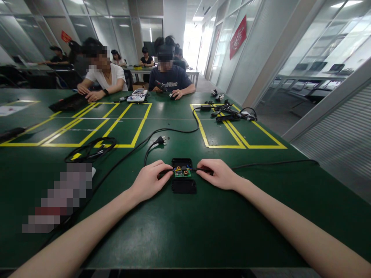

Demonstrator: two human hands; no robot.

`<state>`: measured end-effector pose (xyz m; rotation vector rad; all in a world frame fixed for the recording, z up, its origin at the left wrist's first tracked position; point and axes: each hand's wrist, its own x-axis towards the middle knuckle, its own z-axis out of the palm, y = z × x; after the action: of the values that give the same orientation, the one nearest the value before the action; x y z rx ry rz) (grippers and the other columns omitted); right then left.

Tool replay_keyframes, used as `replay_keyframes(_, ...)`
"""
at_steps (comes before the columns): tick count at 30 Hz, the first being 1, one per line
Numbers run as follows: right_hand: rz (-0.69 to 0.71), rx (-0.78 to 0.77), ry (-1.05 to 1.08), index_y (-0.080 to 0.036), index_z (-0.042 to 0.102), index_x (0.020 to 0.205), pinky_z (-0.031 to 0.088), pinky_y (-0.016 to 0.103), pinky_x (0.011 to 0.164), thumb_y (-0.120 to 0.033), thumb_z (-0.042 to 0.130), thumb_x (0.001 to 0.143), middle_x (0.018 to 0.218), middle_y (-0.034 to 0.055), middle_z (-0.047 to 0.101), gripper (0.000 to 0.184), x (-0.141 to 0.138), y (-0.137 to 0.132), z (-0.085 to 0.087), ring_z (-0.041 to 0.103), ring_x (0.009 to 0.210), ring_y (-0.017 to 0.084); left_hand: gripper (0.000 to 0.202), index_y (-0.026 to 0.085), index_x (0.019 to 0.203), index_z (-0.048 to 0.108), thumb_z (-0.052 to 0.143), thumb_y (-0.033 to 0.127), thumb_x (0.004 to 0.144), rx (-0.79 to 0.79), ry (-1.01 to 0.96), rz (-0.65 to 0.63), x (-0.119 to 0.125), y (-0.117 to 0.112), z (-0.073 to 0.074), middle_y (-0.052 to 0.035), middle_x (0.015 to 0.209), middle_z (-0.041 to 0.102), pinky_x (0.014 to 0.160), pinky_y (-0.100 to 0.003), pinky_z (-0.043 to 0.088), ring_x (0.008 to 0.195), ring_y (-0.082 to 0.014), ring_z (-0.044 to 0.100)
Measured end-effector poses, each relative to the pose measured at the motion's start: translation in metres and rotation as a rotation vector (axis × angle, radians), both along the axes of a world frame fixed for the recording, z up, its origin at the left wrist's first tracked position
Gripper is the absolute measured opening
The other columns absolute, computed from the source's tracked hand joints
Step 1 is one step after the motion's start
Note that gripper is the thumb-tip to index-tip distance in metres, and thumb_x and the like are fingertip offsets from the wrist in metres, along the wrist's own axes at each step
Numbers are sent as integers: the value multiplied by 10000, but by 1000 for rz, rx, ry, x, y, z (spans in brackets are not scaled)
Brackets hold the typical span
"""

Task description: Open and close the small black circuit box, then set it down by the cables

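A small green circuit board (pixel 182 171) with coils lies on the green table (pixel 185 231), between two black case halves: one (pixel 181 162) just behind it, the other (pixel 183 186) in front. My left hand (pixel 150 179) pinches the black cable at the board's left end. My right hand (pixel 218 173) pinches the black cable (pixel 272 165) leaving the board's right end. Both hands rest on the table with fingers closed on the cables. The left cable loops back to a plug (pixel 161 140).
Yellow tape rectangles (pixel 136 135) mark the table. A coiled black cable (pixel 89 150) lies at left, a blurred object (pixel 60 199) near my left forearm. More black adapters and cables (pixel 230 112) sit far right. Two people (pixel 171 79) work across the table, others behind.
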<state>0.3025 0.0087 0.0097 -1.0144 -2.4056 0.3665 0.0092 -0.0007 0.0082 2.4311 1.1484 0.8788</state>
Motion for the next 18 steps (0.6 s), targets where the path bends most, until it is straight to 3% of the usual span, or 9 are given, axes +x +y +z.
replay_keyframes(9,73,-17,119,-206,585,828,351,211,503,-260,594,940,614,-48,556,125,1,-8,7,460,474,89,150,160,973,738,592,184,952,46,-132,-123,-2,-5,7,-44,866,711,595,-208,508,752,-144,675)
replay_keyframes(18,193,-80,47,-213,547,811,353,217,548,-223,578,917,570,-79,459,110,0,-16,14,435,477,85,142,158,900,728,588,175,889,14,-92,-236,-6,-7,8,-26,784,682,569,-207,462,648,-120,618)
